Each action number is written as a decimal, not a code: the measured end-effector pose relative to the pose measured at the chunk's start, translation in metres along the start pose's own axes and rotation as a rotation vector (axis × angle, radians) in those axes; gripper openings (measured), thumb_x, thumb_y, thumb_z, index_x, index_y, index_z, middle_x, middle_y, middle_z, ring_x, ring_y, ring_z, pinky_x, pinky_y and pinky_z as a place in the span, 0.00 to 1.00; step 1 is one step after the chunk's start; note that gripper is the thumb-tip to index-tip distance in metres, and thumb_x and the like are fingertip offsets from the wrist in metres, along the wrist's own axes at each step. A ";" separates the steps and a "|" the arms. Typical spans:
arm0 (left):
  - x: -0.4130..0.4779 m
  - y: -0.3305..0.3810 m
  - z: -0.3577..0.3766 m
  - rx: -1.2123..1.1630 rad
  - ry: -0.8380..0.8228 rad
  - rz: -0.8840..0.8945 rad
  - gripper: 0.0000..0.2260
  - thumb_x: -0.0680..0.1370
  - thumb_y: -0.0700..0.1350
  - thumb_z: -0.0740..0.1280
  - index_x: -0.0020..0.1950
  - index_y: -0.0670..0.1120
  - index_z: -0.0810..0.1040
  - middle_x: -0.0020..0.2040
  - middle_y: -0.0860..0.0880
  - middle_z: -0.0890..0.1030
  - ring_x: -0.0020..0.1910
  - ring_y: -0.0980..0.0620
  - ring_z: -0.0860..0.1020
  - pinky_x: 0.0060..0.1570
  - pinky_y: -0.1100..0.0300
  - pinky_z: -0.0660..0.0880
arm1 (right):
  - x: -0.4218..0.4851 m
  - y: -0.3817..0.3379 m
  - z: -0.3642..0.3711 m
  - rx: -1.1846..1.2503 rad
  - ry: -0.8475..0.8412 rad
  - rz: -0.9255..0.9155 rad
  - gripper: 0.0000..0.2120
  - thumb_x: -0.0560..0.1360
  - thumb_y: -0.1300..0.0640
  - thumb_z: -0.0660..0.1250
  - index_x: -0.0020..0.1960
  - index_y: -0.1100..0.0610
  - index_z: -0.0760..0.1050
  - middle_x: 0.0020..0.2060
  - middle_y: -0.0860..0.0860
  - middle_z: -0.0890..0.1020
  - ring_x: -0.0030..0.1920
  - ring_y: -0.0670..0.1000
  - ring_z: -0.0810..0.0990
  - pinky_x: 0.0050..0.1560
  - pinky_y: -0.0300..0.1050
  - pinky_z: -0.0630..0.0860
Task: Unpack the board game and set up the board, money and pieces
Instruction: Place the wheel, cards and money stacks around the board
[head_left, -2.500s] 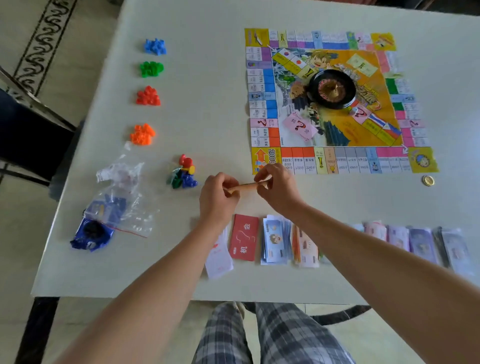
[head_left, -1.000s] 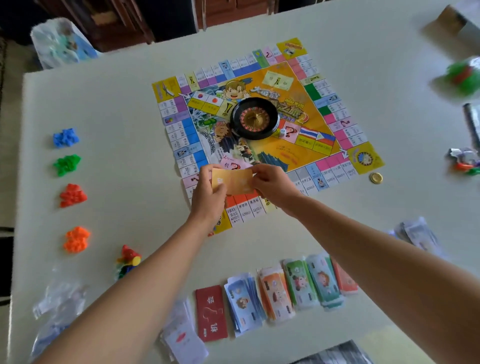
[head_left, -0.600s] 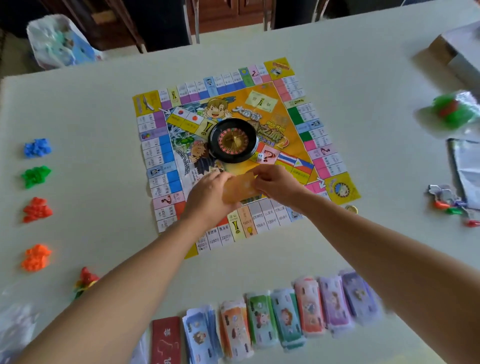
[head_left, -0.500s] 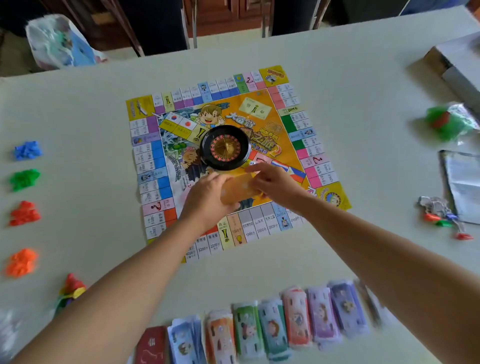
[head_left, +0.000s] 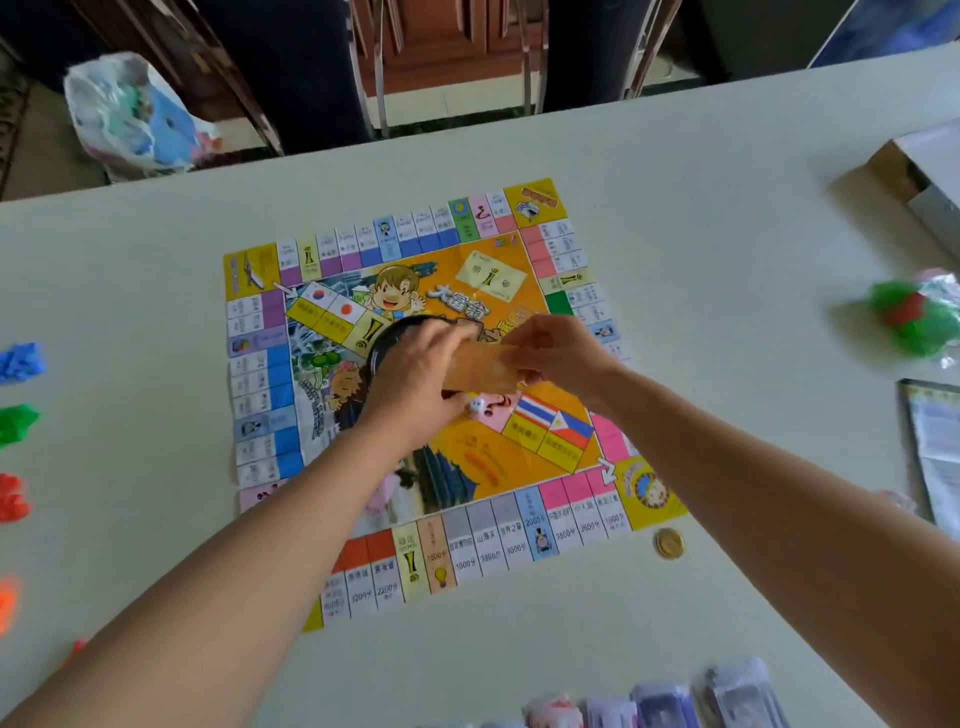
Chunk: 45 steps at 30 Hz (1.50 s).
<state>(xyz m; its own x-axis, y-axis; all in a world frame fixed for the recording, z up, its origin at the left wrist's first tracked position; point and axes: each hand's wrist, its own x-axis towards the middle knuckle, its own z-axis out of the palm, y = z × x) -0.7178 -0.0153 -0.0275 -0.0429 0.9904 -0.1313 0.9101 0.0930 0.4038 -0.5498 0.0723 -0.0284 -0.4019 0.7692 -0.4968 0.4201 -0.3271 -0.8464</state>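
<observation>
The colourful game board (head_left: 322, 291) lies flat in the middle of the white table. Both my hands are over its centre, holding a tan stack of cards (head_left: 480, 369) between them: my left hand (head_left: 415, 387) grips the left end, my right hand (head_left: 558, 353) pinches the right end. The black roulette wheel (head_left: 387, 338) is mostly hidden under my left hand. A white die (head_left: 477, 405) sits just below the cards. Bundles of play money (head_left: 670, 704) line the near table edge. A gold coin (head_left: 668, 543) rests by the board's near right corner.
Small piles of plastic pieces lie along the left edge: blue (head_left: 21, 361), green (head_left: 18, 423), red (head_left: 13, 499). A bag of green and red pieces (head_left: 917, 317), a leaflet (head_left: 935, 447) and the open box (head_left: 924, 176) are at the right. Chairs stand beyond the table.
My hands have carried the tan cards from the near edge of the board up to its centre, over the wheel. The view has tilted forward, so the money row slid to the bottom.
</observation>
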 end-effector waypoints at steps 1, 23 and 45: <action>0.012 -0.003 -0.001 0.001 0.038 -0.036 0.34 0.71 0.46 0.74 0.74 0.51 0.64 0.68 0.48 0.68 0.66 0.48 0.66 0.61 0.56 0.67 | 0.012 -0.003 -0.003 0.052 0.048 0.008 0.06 0.72 0.71 0.69 0.46 0.64 0.77 0.32 0.54 0.78 0.25 0.45 0.76 0.28 0.36 0.74; 0.128 -0.020 0.035 0.225 0.034 -0.046 0.17 0.78 0.44 0.64 0.68 0.50 0.75 0.67 0.52 0.73 0.64 0.47 0.67 0.62 0.51 0.67 | 0.128 0.011 0.000 -0.551 0.490 -0.361 0.11 0.73 0.59 0.67 0.55 0.56 0.79 0.54 0.53 0.75 0.56 0.53 0.73 0.49 0.43 0.71; -0.188 -0.083 -0.025 -0.185 0.327 -0.618 0.08 0.77 0.41 0.64 0.51 0.50 0.81 0.47 0.49 0.83 0.44 0.47 0.80 0.45 0.56 0.74 | -0.075 -0.013 0.192 -0.631 -0.267 -0.683 0.12 0.74 0.65 0.61 0.51 0.56 0.81 0.47 0.52 0.84 0.41 0.51 0.79 0.42 0.43 0.74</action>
<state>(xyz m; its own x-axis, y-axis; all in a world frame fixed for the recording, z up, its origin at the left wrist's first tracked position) -0.7954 -0.2066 -0.0136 -0.6744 0.7287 -0.1190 0.5963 0.6327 0.4941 -0.6814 -0.0868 -0.0170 -0.8604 0.5089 -0.0290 0.3561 0.5593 -0.7486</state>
